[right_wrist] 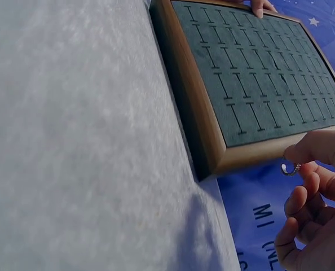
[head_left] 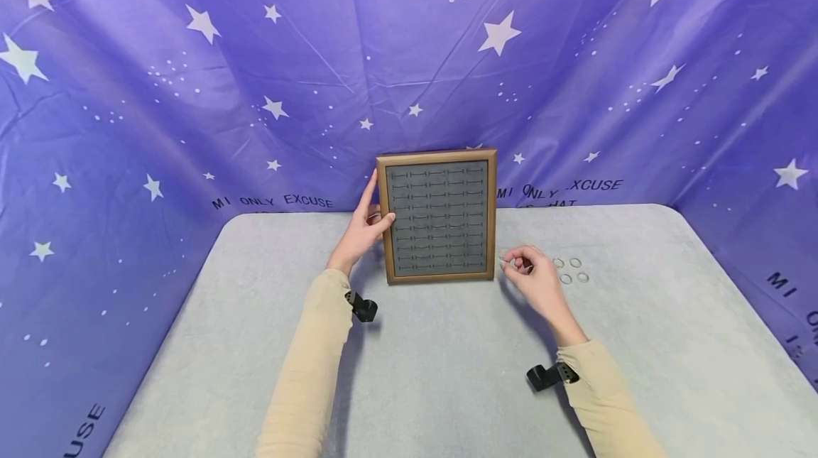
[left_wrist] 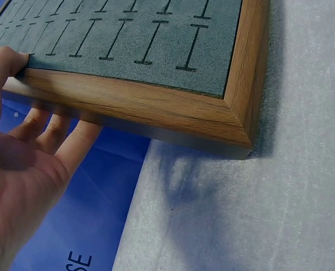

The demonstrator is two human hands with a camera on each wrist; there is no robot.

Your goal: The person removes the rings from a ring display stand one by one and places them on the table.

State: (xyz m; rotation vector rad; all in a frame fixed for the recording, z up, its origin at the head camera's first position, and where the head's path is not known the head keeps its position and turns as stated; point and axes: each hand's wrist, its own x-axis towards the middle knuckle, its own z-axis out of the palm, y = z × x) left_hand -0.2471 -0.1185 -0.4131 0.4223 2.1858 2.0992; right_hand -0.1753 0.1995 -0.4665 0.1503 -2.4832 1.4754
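A wooden-framed display tray (head_left: 491, 216) with grey slotted felt (head_left: 439, 220) stands tilted up at the back of the table. My left hand (head_left: 366, 227) grips its left edge, thumb (left_wrist: 8, 62) on the front of the felt and fingers (left_wrist: 54, 132) behind the frame (left_wrist: 156, 104). My right hand (head_left: 533, 275) is beside the tray's lower right corner and pinches a small silver ring (right_wrist: 290, 168) between thumb and forefinger, just off the frame's corner (right_wrist: 224, 161). The slots I can see are empty.
Several more silver rings (head_left: 571, 270) lie on the grey table cloth (head_left: 447, 373) just right of my right hand. A purple star-printed backdrop (head_left: 192, 89) closes in the back and both sides of the table.
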